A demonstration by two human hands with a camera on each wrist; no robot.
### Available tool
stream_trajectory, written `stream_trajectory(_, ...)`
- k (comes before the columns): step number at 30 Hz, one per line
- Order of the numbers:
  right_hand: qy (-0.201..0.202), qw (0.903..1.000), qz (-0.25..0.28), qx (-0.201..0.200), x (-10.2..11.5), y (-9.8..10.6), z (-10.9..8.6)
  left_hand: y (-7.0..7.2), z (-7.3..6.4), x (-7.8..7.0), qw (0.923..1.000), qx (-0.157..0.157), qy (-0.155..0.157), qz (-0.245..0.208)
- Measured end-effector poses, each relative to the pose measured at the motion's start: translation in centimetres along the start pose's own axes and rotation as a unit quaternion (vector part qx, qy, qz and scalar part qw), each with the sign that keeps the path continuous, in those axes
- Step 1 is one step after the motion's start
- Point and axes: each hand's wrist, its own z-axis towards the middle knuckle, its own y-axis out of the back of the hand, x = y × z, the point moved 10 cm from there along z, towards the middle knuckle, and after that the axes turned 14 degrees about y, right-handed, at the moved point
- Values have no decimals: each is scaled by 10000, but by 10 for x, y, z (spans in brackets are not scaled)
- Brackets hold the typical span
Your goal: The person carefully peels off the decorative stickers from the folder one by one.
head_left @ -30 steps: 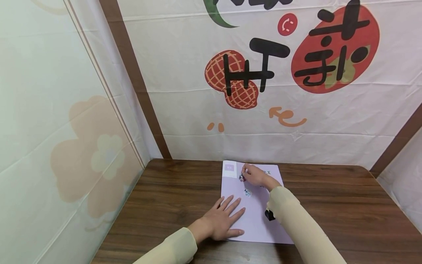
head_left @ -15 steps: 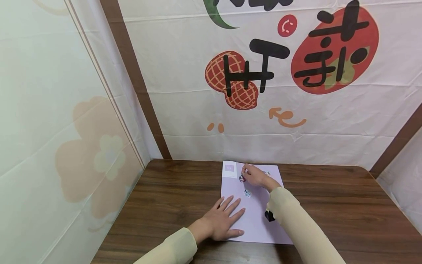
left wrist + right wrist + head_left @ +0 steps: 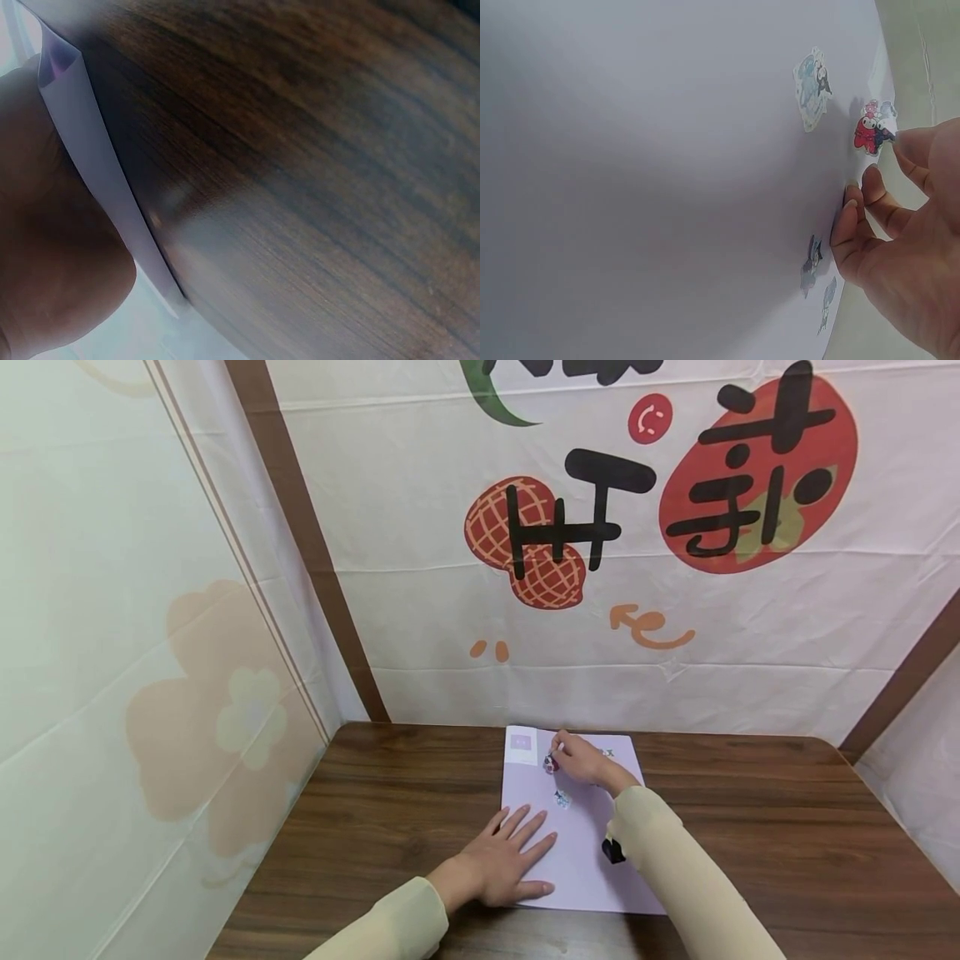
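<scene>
A lavender booklet [image 3: 592, 885] with several cartoon stickers on it lies on the wooden table. My left hand [image 3: 501, 864] rests flat on its lower left part, fingers spread. Near the booklet's top, beside a white label [image 3: 522, 746], my right hand [image 3: 579, 758] pinches the edge of a red and black cartoon sticker [image 3: 870, 133] between thumb and finger. The sticker is right at the page surface. A pale blue sticker [image 3: 562, 799] sits a little below it. In the right wrist view, dark blue [image 3: 812, 262] and pale [image 3: 827, 304] stickers lie below the fingertips.
A black object [image 3: 613, 850] shows under the right sleeve, over the booklet. The brown wooden table [image 3: 390, 810] spreads to both sides. Behind it hangs a white cloth [image 3: 427, 693] with printed pictures and lettering.
</scene>
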Motion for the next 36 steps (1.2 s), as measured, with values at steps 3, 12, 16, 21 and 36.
stream_trajectory(3,27,10000,-36,31,3,1,-1,3,-2,-1,10000,45,11,19)
stream_trajectory(12,-87,9997,-177,135,2,1,-7,12,-5,-8,10000,87,-14,-12)
stream_trajectory(16,69,9996,-195,184,7,0,-7,9,-5,-5,9999,114,32,-76)
stream_trajectory(21,172,9996,-73,193,15,1,-8,9,-6,-1,9996,155,41,-211)
stream_trajectory(36,506,9980,-108,366,28,12,-27,8,-5,0,9992,196,-9,-348)
